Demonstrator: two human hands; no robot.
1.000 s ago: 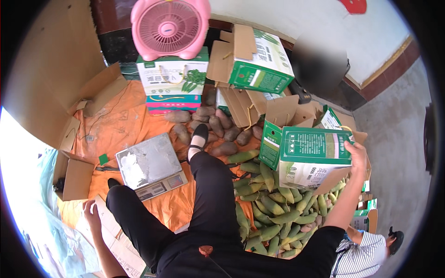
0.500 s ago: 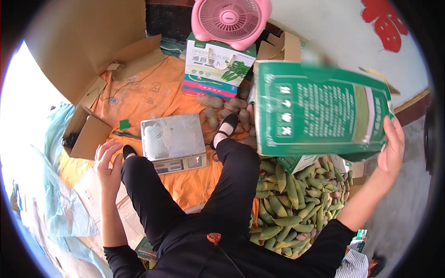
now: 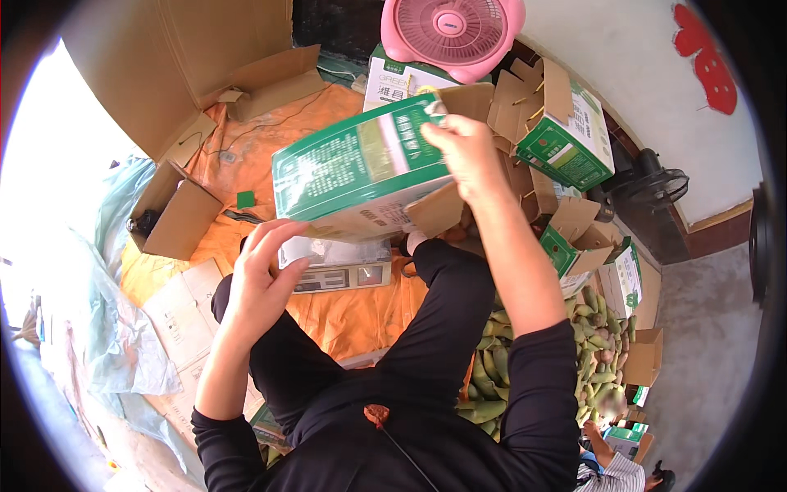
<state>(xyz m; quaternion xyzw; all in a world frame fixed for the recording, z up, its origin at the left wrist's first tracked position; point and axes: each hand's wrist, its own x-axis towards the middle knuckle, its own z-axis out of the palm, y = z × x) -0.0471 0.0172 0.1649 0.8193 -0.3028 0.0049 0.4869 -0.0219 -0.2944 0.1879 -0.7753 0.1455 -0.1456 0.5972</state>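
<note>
A green and white cardboard box (image 3: pixel 328 168) is tilted in the air in front of me, flaps spread at its right end. My right hand (image 3: pixel 463 152) grips its upper right edge. My left hand (image 3: pixel 266 275) is at its lower left corner, fingertips seeming to touch the edge, thumb apart below. Beneath the box sits a metal-topped weighing scale (image 3: pixel 361 277), partly hidden, between my legs on an orange sheet (image 3: pixel 320 328).
Long green radishes (image 3: pixel 594 353) lie piled at right beside more open green boxes (image 3: pixel 566 148). A pink fan (image 3: pixel 451 29) stands on a white box at the back. An open brown carton (image 3: pixel 176 217) is at left. Another person (image 3: pixel 615 467) is at lower right.
My right hand has carried the box leftward from the right side to above the scale. My left hand has moved right and up to the box's corner. The view has shifted somewhat.
</note>
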